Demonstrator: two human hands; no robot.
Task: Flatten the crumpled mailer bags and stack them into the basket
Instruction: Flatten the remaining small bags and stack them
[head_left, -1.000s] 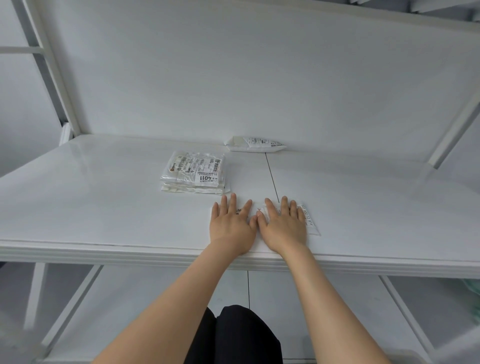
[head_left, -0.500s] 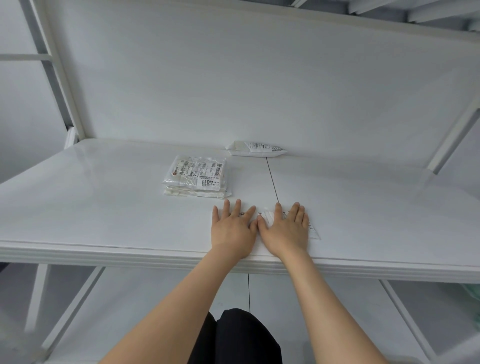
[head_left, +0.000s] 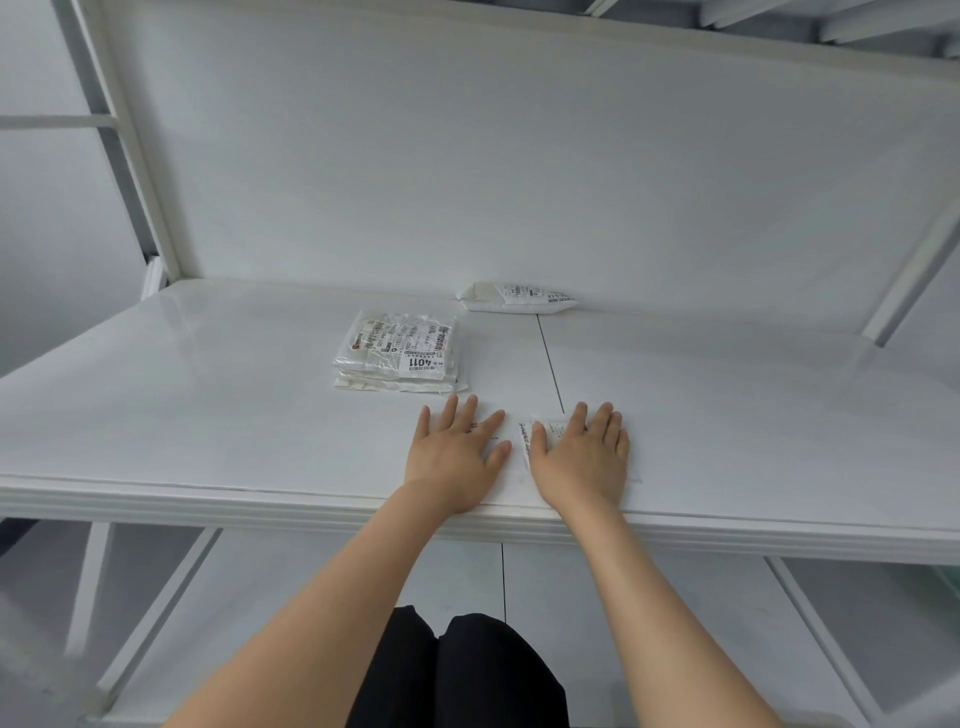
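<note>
Mailer bag (head_left: 523, 439) lay pressed flat near the table's (head_left: 208, 415) front edge.
Left hand (head_left: 453, 457) and right hand (head_left: 584, 457) rested on it, fingers straight, gripping nothing; a stack of flattened bags (head_left: 399, 353) sat behind.

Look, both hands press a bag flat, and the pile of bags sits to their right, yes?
No. The head view shows the left hand and right hand pressing the bag flat, but the pile of bags sits to their left.
</note>
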